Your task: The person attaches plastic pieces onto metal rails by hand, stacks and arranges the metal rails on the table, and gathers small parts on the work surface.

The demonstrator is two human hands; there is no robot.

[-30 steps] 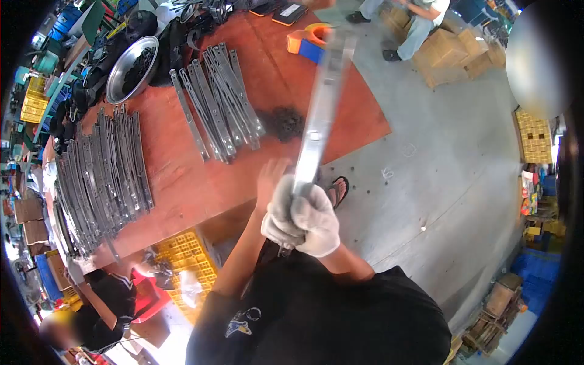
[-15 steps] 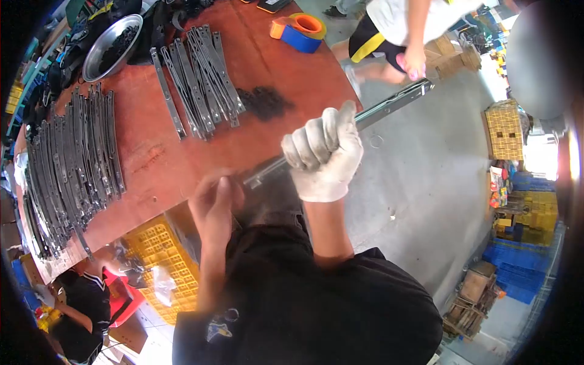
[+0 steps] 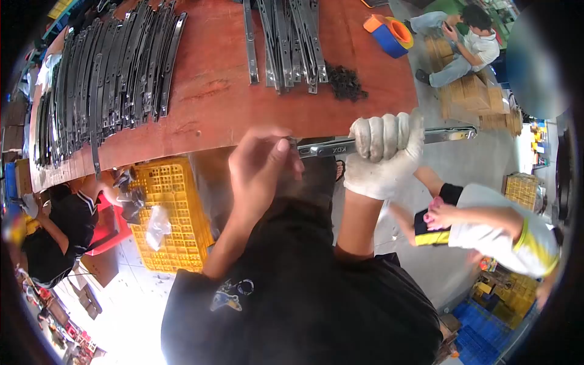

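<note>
While our gloved right hand clamps the metal rail by the red table's near edge, our bare left hand is at its end, grip unclear, and a plastic bag shows against a yellow crate below that edge.

Left hand half-curled, gloved right hand clenched.

The rail is before the table, which bears a rail row left and tape rolls right.
</note>
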